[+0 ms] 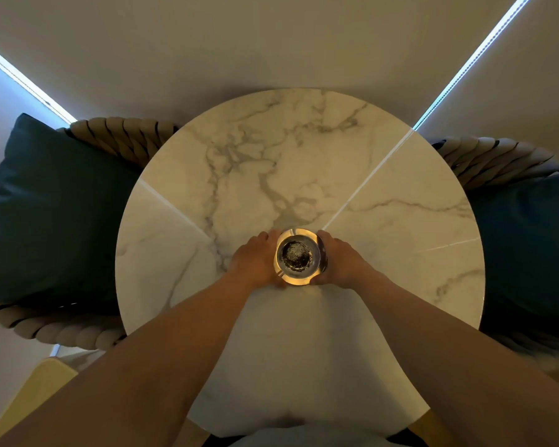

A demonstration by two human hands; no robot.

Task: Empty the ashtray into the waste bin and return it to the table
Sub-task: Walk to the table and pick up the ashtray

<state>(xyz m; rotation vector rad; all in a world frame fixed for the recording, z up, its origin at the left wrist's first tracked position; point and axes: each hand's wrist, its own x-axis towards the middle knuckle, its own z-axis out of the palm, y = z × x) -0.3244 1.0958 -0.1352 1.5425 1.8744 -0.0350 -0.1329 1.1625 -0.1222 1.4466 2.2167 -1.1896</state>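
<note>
A round white marble-look table (304,162) with grey veins fills the centre. At 9 o'clock stands a chair with a thick braided rope frame (123,137) and a dark teal cushion (52,208). At 3 o'clock stands a matching chair (484,159), also with a teal cushion (530,246). Pale blinds (271,43) hang at 12 o'clock, with bright daylight slits (475,59) at 10 and 2 o'clock. The light is dim and warm.

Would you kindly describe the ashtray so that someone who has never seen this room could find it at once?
Start at the round marble table between two rope-woven chairs with dark cushions. Near its middle, toward the person, sits the ashtray, cupped between the left hand and right hand. It is the only object on the table: a round, shiny metal dish with a notched rim and dark ash in its bowl.
</note>
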